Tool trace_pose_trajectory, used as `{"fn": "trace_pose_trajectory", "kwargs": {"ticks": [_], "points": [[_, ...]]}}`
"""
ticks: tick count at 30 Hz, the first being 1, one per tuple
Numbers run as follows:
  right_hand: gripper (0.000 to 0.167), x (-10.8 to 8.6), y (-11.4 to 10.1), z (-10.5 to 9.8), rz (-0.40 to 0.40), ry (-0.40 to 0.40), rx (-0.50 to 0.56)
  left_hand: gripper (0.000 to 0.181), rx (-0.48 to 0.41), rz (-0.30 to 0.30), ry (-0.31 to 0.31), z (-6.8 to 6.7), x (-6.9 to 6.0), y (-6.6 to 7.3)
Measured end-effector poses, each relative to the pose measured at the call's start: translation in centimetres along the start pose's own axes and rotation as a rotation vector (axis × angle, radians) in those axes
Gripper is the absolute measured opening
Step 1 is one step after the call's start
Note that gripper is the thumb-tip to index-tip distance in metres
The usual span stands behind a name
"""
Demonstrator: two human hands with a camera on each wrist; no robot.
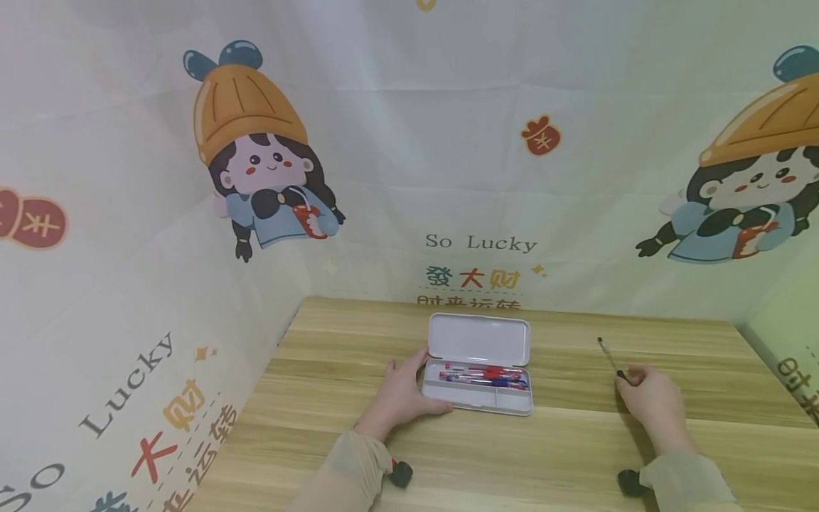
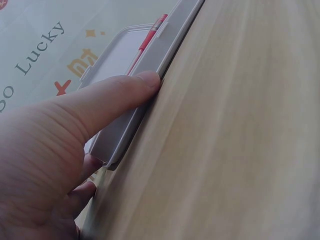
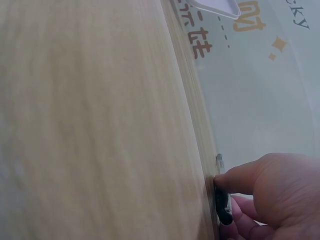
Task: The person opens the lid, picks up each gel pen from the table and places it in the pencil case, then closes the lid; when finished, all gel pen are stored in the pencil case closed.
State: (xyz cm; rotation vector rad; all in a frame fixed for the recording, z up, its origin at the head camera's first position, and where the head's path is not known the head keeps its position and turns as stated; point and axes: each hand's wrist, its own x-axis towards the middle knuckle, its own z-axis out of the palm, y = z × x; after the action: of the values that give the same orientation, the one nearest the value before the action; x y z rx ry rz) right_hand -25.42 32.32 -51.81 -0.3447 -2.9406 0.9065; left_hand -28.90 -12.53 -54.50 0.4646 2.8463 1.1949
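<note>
A pale pencil case lies on the table with its lid raised at the back. Red pens and a blue pen lie in its rear compartment. My left hand holds the case by its left end; in the left wrist view the thumb lies along the front wall and other fingers are partly hidden round the end. Off to the right of the case, my right hand pinches a slim pen with a black end between thumb and fingers, low over the wood. The pen's clear barrel points away.
The wood-grained table reaches back to a pale printed cloth hung behind and at the sides. A dark round object sits at the left wrist, another dark object at the right wrist.
</note>
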Motion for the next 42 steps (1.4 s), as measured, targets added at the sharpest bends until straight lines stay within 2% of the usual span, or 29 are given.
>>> {"fn": "trace_pose_trajectory", "kwargs": {"ticks": [8, 14, 20, 26, 36, 42], "points": [[0.053, 0.0, -0.5, 0.1, -0.012, 0.014, 0.010, 0.124, -0.007, 0.002, 0.001, 0.0, -0.1, -0.2], [0.049, -0.1, -2.5, 0.4, -0.098, 0.041, 0.043, 0.124, -0.002, -0.005, 0.002, 0.0, 0.0, -0.4], [0.039, -0.4, -4.3, 0.9, -0.195, 0.092, 0.056, 0.124, -0.005, 0.015, 0.002, -0.1, -0.2, -0.3], [0.037, -0.8, -6.0, 1.3, -0.252, 0.074, 0.076, 0.123, -0.008, 0.007, 0.003, -0.2, -0.3, -0.2], [0.031, -1.2, -9.8, 1.9, -0.330, 0.089, 0.106, 0.124, 0.000, 0.002, 0.000, -0.1, -0.2, -0.2], [0.027, -1.3, -11.1, 3.0, -0.382, 0.067, 0.095, 0.124, 0.016, 0.000, -0.008, 0.0, -0.1, -0.1]]}}
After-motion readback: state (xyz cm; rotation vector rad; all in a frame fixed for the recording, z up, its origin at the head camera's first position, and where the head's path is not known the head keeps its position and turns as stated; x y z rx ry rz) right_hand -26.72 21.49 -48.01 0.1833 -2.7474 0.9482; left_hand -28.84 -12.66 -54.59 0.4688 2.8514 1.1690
